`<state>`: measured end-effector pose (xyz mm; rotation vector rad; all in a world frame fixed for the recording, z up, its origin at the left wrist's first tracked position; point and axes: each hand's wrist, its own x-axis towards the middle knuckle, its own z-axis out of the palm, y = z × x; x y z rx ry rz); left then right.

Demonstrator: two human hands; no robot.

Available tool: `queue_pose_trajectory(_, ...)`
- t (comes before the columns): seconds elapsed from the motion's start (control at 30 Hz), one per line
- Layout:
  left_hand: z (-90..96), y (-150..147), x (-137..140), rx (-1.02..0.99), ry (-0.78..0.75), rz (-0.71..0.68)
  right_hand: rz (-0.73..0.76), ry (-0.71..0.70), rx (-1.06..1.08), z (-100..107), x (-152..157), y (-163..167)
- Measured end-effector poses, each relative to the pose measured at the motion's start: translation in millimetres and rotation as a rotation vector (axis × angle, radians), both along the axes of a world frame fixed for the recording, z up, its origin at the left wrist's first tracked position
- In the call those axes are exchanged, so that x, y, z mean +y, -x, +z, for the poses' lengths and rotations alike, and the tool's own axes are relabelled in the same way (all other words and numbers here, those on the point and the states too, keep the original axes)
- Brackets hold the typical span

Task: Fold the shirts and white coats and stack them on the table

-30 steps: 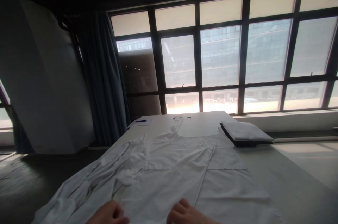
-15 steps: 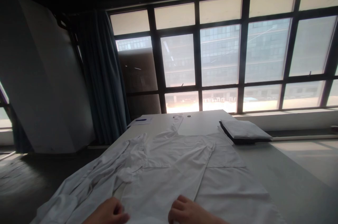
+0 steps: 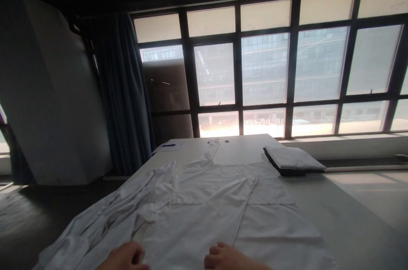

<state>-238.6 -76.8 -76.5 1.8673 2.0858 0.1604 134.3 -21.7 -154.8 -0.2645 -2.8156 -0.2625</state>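
Observation:
A white garment (image 3: 197, 219) lies spread over the table, wrinkled, with a slanting front edge running down its middle. At the bottom of the view my left hand (image 3: 124, 256) is closed, fingers curled at the garment's near left part. My right hand (image 3: 231, 257) is also closed, on the near part of the cloth right of the middle. Both hands seem to grip the fabric; their fingertips are partly cut off by the frame's lower edge. More bunched white cloth (image 3: 105, 219) lies along the table's left side, beside my left hand.
The white table (image 3: 321, 202) extends towards the windows. At its right stands a folded stack of white cloth (image 3: 293, 157) with a black layer below. A dark blue pen (image 3: 168, 145) lies on paper at the far left corner. A blue curtain (image 3: 124, 91) hangs behind.
Both hands have shifted slightly down in the view, towards me. The view itself has tilted and moved a little; the garment lies nearly the same.

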Motion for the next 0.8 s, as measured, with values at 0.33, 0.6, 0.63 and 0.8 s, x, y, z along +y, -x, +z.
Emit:
queue_pose_trajectory(0.33,22.4,-98.5,3.7,-0.081,-0.396,-0.395,0.13,0.225,-0.155,52.8,-4.0,-23.0)
queue_pose_trajectory(0.6,-23.9,-116.0,15.3,0.098,-0.343,-0.663,0.008,0.582,0.038,93.1,-0.5,-42.3)
queue_pose_trajectory(0.63,-21.9,-117.1,16.1,0.11,-0.3,-0.67,-0.098,0.578,0.163,98.1,4.5,-49.3)
queue_pose_trajectory(0.8,-9.5,-123.0,13.3,0.146,-0.245,-0.66,-0.688,0.506,0.212,99.3,49.2,-98.3)
